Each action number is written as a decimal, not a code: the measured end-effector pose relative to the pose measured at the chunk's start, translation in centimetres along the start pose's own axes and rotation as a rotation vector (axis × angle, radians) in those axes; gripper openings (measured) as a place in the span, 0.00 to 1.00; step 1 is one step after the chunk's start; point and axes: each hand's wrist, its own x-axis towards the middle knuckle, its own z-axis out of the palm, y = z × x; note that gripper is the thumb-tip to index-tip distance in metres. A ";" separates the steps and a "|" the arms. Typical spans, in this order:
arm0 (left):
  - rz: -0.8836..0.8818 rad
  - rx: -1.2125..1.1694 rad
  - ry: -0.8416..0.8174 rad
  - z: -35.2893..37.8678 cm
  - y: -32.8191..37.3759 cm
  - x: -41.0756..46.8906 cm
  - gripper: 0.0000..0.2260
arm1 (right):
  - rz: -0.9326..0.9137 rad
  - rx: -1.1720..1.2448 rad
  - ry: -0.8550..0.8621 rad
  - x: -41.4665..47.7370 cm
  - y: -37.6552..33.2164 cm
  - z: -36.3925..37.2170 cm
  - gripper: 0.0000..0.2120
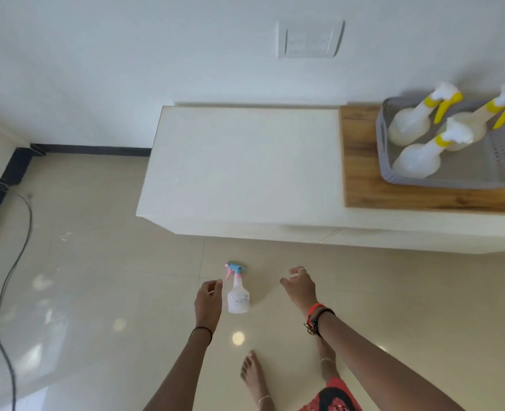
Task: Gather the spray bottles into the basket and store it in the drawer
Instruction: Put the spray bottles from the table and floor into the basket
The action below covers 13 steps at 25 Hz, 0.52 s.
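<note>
Left hand: fingers loosely spread, empty, just beside the small spray bottle at its 9 o'clock; contact cannot be told. Right hand: fingers spread apart, empty, at the bottle's 3 o'clock, clearly apart from it; bangles at the wrist.

Small spray bottle: 1, clear body, blue-and-pink trigger head, upright on the floor.

Floor: glossy cream tile with light reflections; black cable trailing at 9 o'clock; 2 bare feet at 6 o'clock.

Cabinet: low, white top, at 12 o'clock from the hands; wooden panel at its right end.

Basket: grey, perforated, on the wooden panel at 2 o'clock; holds 3 yellow-trigger spray bottles, upright.

Wall: white, with 1 white switch plate at 12 o'clock; black skirting along its base.
</note>
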 end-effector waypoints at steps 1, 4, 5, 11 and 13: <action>-0.008 0.021 -0.005 -0.4 -1.0 1.0 0.14 | 0.012 -0.004 -0.016 0.3 0.5 1.4 0.19; -0.044 0.077 -0.043 -0.5 -4.0 4.2 0.15 | 0.029 -0.031 -0.084 2.1 2.0 5.3 0.21; -0.052 0.094 -0.057 0.0 -5.0 5.4 0.15 | 0.032 -0.040 -0.106 3.2 2.6 6.5 0.22; -0.122 0.239 -0.189 5.3 -12.1 13.3 0.18 | 0.104 -0.102 -0.248 12.0 7.4 14.0 0.18; -0.171 0.273 -0.240 7.3 -14.8 15.6 0.24 | 0.105 -0.127 -0.279 14.9 9.5 16.7 0.10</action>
